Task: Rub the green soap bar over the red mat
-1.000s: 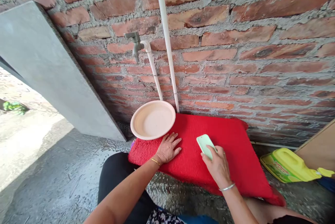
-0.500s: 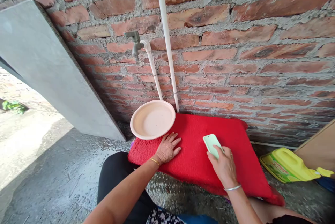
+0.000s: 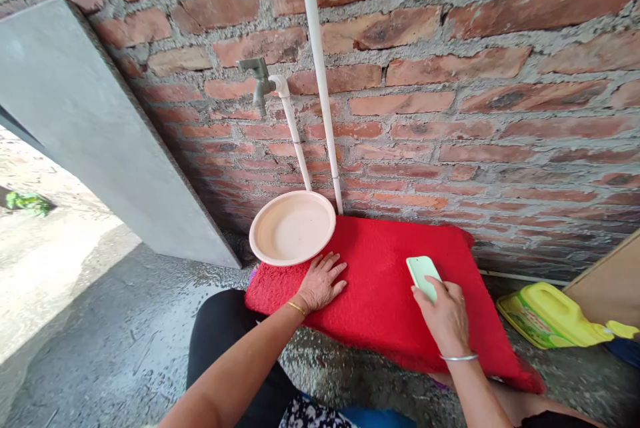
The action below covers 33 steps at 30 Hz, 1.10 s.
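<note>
A thick red fleecy cloth [image 3: 370, 295] is spread over a low bench-like surface in front of me. My left hand [image 3: 323, 281] lies flat on its left part, fingers spread, just beside a pale pink basin [image 3: 300, 231]. In my right hand [image 3: 445, 315] is a pale green, oblong scrub brush [image 3: 421, 271] with a small hole near its far end. The fingers wrap its near half, and it rests on the right half of the cloth. Its underside is hidden.
A grey tap [image 3: 260, 85] on a white pipe [image 3: 295, 131] stands above the basin by the brick wall [image 3: 425, 108]. A grey slab [image 3: 120, 135] leans at left. At right a yellow jug [image 3: 555, 315] lies on the wet floor [image 3: 120, 328].
My right hand and the scrub brush have moved a little to the right across the cloth. The left hand stays in place beside the basin.
</note>
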Tool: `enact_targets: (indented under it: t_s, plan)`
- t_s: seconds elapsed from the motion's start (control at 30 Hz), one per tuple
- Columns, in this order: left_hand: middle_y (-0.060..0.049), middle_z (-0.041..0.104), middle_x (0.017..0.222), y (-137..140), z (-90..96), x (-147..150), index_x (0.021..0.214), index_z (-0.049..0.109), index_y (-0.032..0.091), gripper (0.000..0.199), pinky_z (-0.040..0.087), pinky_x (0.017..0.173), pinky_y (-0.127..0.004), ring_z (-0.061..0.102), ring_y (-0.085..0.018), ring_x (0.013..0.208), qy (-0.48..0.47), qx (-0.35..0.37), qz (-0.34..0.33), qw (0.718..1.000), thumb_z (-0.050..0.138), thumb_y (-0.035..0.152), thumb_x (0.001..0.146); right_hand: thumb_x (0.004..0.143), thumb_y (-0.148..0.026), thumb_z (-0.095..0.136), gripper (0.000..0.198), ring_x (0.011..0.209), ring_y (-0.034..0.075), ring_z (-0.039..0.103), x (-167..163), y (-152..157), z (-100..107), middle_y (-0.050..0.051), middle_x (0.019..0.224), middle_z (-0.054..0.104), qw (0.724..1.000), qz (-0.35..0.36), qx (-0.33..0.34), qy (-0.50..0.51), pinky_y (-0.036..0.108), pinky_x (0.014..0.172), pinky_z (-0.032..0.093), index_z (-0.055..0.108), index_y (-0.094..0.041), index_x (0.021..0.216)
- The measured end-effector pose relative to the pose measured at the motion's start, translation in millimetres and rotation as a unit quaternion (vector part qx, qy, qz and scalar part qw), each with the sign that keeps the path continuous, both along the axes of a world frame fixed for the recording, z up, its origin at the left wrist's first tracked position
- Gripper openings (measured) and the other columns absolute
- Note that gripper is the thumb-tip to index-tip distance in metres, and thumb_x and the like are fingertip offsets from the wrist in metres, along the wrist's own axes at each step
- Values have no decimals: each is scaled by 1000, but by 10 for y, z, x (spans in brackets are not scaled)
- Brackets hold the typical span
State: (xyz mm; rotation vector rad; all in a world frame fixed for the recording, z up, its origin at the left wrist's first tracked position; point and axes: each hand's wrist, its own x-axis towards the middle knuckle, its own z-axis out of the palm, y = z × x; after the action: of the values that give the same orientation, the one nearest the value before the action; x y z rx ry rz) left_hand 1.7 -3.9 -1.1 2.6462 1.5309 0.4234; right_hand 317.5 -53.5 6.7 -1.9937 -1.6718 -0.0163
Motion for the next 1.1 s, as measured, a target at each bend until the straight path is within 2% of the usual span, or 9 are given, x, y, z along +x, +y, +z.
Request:
enact_targets:
  t_s: [0.13, 0.2, 0.43, 0.5, 0.7, 0.77, 0.83, 1.0, 1.1]
  plan:
    - [-7, 47, 146, 0, -6, -8, 134, 53, 28, 45, 28, 115, -47, 38, -26, 138, 6, 3, -2, 1000, 53, 45, 93, 86, -42, 53, 35, 94, 22, 53, -553, -24, -45, 9, 105, 52, 991, 135, 0, 21, 35, 84, 47, 67, -23, 111]
    - [-7, 47, 146, 1, -2, -8, 134, 53, 28, 44, 29, 115, -47, 38, -26, 138, 9, 2, 0, 1000, 53, 44, 92, 86, -39, 53, 33, 94, 22, 54, -641, -27, -38, 9, 107, 53, 987, 158, -12, 13, 33, 84, 46, 67, -23, 112]
    - [-7, 47, 146, 2, 20, 5, 133, 54, 27, 44, 28, 115, -47, 38, -26, 138, 12, -5, 0, 1000, 52, 45, 93, 85, -46, 53, 41, 83, 24, 52, 128, 45, 18, 9, 93, 51, 999, -32, -30, -23, 38, 76, 47, 69, -19, 111]
    - [-7, 47, 146, 1, 19, 5, 133, 54, 28, 44, 28, 115, -47, 37, -26, 138, 11, -4, 0, 1000, 52, 45, 93, 84, -48, 53, 42, 84, 24, 52, 129, 49, 12, 9, 92, 50, 999, -34, -19, -16, 39, 78, 47, 69, -18, 110]
    - [-7, 48, 145, -4, 19, 0, 134, 53, 27, 44, 29, 115, -47, 38, -26, 138, 6, 2, -1, 1000, 53, 44, 93, 85, -40, 56, 33, 96, 22, 55, -654, -52, -34, 8, 109, 53, 985, 173, -2, 9, 34, 86, 47, 67, -24, 112]
    - [-7, 48, 145, -4, 20, -1, 134, 53, 27, 44, 29, 114, -47, 38, -26, 138, 10, 1, -1, 1000, 53, 44, 93, 85, -37, 56, 32, 96, 22, 56, -726, -55, -44, 8, 110, 54, 980, 197, -5, -5, 34, 85, 48, 67, -25, 112]
    - [-7, 47, 146, -2, 19, 0, 133, 53, 27, 44, 29, 115, -47, 38, -26, 138, 11, 0, -1, 1000, 53, 45, 93, 84, -38, 57, 32, 92, 22, 56, -583, -25, -52, 8, 107, 54, 986, 165, -8, -18, 34, 81, 48, 68, -24, 111]
    - [-7, 48, 145, 0, 10, 3, 133, 54, 28, 44, 29, 115, -47, 38, -26, 138, 3, 2, 0, 1000, 53, 45, 92, 83, -45, 57, 38, 84, 23, 53, -5, 65, -49, 9, 96, 50, 999, 0, 2, -33, 36, 75, 47, 70, -20, 108]
    - [-7, 48, 145, 2, 6, -1, 133, 54, 27, 44, 29, 115, -47, 38, -26, 138, 4, 2, -1, 1000, 53, 45, 92, 83, -47, 57, 39, 87, 24, 53, -96, 30, -49, 10, 97, 49, 999, 21, 21, -16, 37, 78, 48, 69, -19, 107]
